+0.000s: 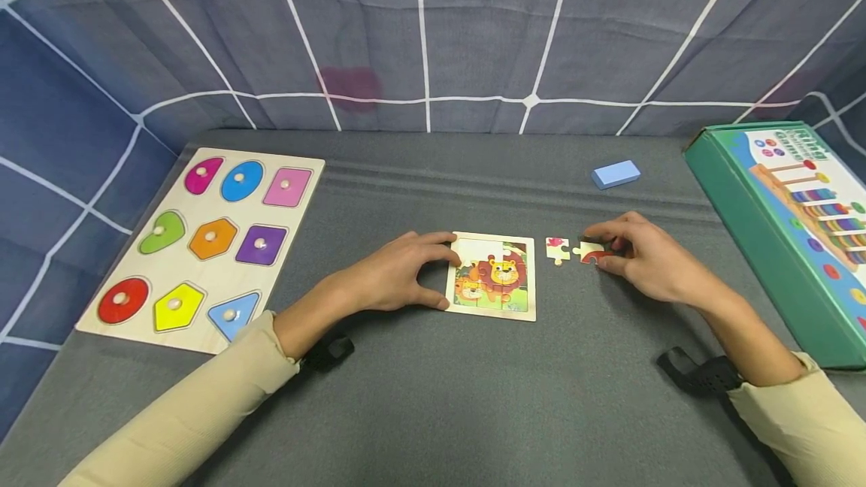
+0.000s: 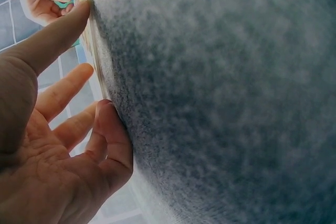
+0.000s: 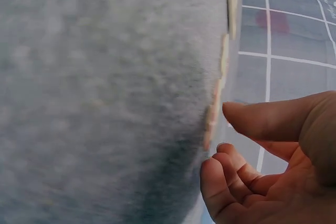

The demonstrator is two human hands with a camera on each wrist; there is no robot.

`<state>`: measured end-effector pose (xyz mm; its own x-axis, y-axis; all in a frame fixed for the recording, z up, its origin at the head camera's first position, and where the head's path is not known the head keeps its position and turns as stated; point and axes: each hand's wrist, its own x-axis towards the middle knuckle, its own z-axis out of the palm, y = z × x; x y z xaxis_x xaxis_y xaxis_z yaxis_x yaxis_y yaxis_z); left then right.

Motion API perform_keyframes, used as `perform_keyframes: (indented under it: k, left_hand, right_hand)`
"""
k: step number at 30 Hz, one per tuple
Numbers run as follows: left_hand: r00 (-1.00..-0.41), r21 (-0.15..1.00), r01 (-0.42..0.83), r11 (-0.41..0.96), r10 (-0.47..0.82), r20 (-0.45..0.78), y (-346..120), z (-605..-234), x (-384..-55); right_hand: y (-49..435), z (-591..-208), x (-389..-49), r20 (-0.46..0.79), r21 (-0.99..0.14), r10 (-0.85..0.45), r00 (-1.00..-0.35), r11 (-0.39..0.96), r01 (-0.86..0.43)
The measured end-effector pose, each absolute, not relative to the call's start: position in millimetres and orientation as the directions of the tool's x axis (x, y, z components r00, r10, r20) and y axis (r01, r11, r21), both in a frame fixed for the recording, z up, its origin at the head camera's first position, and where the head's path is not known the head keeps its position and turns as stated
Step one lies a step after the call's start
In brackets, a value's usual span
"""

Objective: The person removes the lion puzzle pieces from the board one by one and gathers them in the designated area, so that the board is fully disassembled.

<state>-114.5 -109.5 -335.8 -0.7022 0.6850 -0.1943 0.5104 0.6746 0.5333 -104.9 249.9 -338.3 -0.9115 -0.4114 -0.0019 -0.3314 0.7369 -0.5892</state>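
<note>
Left hand (image 1: 395, 273), loose, touches lion puzzle (image 1: 499, 276); right hand (image 1: 649, 258) at red-marked piece (image 1: 593, 251), grip unclear; flower piece (image 1: 558, 248) lies between, blue block (image 1: 616, 174) beyond.

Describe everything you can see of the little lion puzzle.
The lion puzzle is a square-looking, pale, wooden-looking tray lying flat on the grey surface. Its fitted pieces show a maned lion and a cub; a pale patch at upper left looks unfilled. The left hand touches its left side with thumb and fingers.
</note>
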Motion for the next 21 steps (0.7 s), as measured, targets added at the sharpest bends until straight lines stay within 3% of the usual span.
perform_keyframes:
  k: [9, 21]
  left_hand:
    - [-0.701, 0.531, 0.508, 0.678, 0.684, -0.202, -108.5, -335.2, -114.9]
    - [-0.699, 0.54, 0.502, 0.676, 0.685, -0.207, -109.5, -335.3, -115.7]
  right_hand:
    - [232.2, -320.2, -111.1, -0.059, -0.634, -0.406, -0.912, 0.721, -0.28]
    - [171.1, -326.8, -103.5, -0.037, -0.646, -0.487, -0.873, 0.678, -0.351]
